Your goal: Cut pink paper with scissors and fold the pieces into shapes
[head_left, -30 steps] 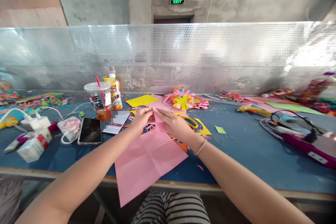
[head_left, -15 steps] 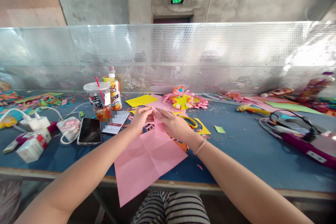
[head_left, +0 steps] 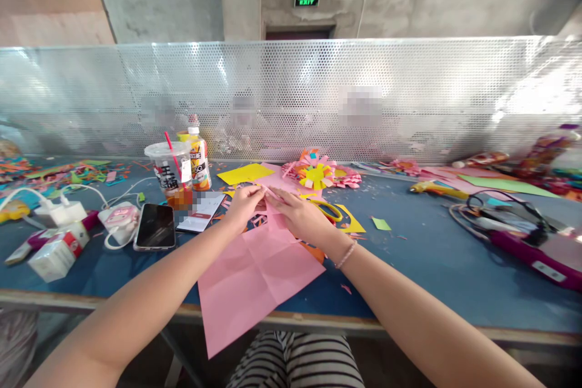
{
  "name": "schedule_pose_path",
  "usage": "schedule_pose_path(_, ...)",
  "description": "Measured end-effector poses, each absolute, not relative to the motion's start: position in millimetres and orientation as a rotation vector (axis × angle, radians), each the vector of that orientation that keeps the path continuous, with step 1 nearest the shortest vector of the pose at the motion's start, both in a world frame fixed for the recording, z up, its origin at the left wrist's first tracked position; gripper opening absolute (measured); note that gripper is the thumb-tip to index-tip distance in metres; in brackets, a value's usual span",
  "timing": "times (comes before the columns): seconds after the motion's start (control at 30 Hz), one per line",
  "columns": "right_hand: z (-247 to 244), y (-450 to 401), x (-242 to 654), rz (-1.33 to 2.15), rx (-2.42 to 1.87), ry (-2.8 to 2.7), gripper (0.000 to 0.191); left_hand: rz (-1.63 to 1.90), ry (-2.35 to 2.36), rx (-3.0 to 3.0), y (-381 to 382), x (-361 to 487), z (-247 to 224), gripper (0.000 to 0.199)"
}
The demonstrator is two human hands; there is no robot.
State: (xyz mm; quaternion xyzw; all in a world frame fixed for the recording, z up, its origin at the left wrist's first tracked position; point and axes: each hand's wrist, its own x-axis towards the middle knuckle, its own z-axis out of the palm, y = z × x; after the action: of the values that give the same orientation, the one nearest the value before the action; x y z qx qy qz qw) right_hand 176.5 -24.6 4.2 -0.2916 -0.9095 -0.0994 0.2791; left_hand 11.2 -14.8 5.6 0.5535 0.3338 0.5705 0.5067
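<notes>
A pink sheet of paper (head_left: 254, 282) with crossing creases reaches from between my hands to over the table's front edge, one corner hanging down. Its far end is gathered narrow, and my left hand (head_left: 245, 205) pinches it there with closed fingers. My right hand (head_left: 302, 215) grips the same end from the other side, its fingers pressed together against the paper. Part of the folded end is hidden by the fingers. Just right of my right hand lie yellow-handled scissors (head_left: 334, 213), on cut yellow paper (head_left: 352, 220).
Behind my hands sit paper flowers (head_left: 317, 176) and a yellow sheet (head_left: 245, 174). On the left stand a drink cup (head_left: 166, 173), a bottle (head_left: 200, 163), a phone (head_left: 154, 227) and chargers (head_left: 119, 218). Cables and a purple power strip (head_left: 522, 254) lie right. A perforated screen (head_left: 282, 97) closes the back.
Almost nothing differs. The fingers of both hands have shifted slightly at the pink paper's gathered end; the sheet's lower part stays in place.
</notes>
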Motion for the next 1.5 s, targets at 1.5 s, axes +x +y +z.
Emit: schedule_pose_path(1.5,2.4,-19.0,164.1,0.551,-0.964,-1.997,0.029,1.296,0.87,1.56,-16.1,13.3,3.2,0.03)
